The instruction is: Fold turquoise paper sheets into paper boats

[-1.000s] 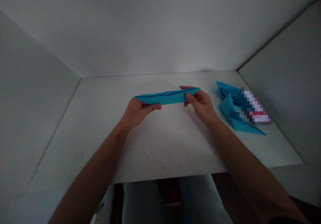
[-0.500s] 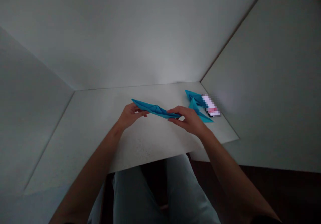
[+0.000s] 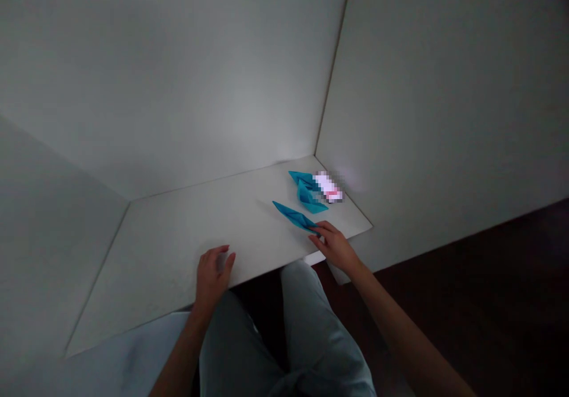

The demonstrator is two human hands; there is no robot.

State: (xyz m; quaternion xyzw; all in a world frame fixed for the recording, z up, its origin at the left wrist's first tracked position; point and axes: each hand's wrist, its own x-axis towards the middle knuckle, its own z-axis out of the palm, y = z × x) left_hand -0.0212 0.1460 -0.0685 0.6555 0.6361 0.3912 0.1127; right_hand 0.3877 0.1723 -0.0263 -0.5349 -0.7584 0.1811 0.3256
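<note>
A folded blue paper boat (image 3: 293, 215) is pinched at its right end between the thumb and fingers of my right hand (image 3: 336, 247). Its pointed left end slants up and away, above the white tabletop (image 3: 173, 243). My left hand (image 3: 214, 272) is at the front edge of the table with thumb and fingers apart and nothing in it. Just beyond the held boat lie two more blue folded papers, a nearer one (image 3: 310, 198) and a farther one (image 3: 300, 177), close together and partly overlapping in view.
A phone with a lit, pixelated screen (image 3: 328, 186) lies beside the blue papers, near the right panel (image 3: 427, 118). White walls close in the table at the back and left. My legs (image 3: 320, 326) are under the front edge.
My left hand has let go of the paper boat and drawn back toward the front edge. My right hand has carried the boat toward the right side of the table. The view has turned right.
</note>
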